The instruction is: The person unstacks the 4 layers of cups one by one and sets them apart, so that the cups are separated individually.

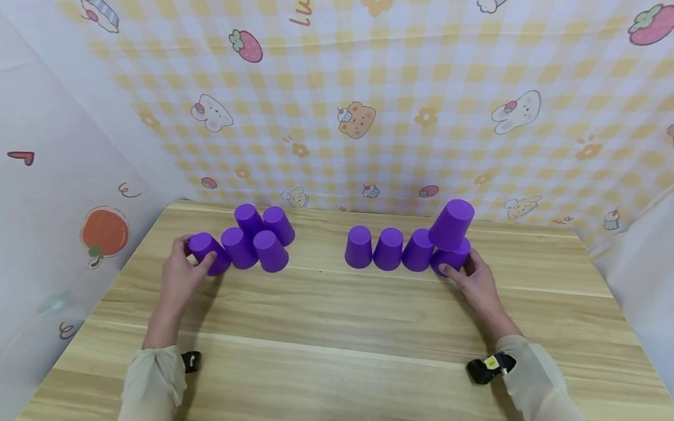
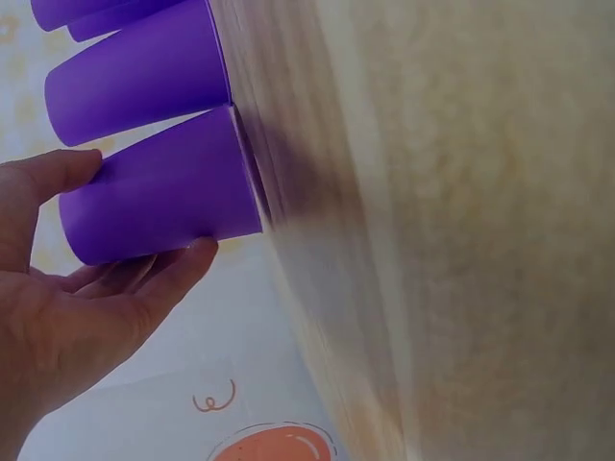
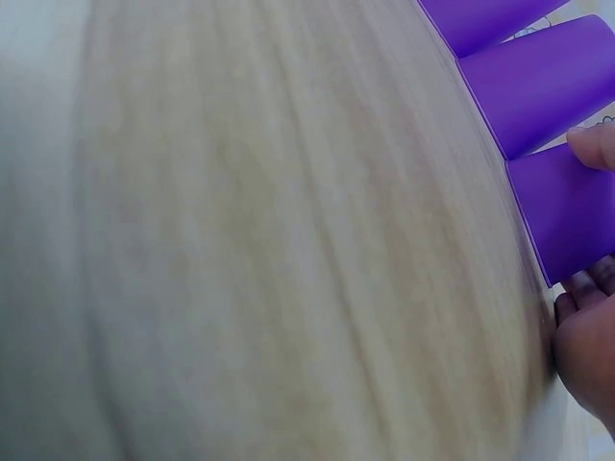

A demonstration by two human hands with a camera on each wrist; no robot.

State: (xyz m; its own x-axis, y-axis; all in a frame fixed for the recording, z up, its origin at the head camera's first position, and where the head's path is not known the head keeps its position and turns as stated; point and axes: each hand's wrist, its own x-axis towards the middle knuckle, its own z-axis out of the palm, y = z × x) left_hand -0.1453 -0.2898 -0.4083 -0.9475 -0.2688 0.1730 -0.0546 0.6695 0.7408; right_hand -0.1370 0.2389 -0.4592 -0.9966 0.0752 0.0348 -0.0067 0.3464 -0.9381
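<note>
My left hand (image 1: 181,269) grips an upside-down purple cup (image 1: 219,262) at the left end of a row, thumb on its near side. In the left wrist view this cup (image 2: 173,192) has its rim at the tabletop, with the fingers beneath it in that picture. My right hand (image 1: 478,286) holds the rightmost cup (image 1: 451,258) of a second row, thumb in front, fingers round the far side. Above that cup a tilted-looking upper cup (image 1: 453,223) overlaps it and its neighbour (image 1: 418,251). The right wrist view shows the held cup (image 3: 562,211) cut by the frame edge.
Beside the left cup stand two more front cups, a middle one (image 1: 239,250) and an end one (image 1: 271,252), with two cups (image 1: 279,225) behind. Two further cups (image 1: 359,248) continue the right row leftward. The wooden table (image 1: 326,327) meets a checked cloth (image 1: 316,117) at the back.
</note>
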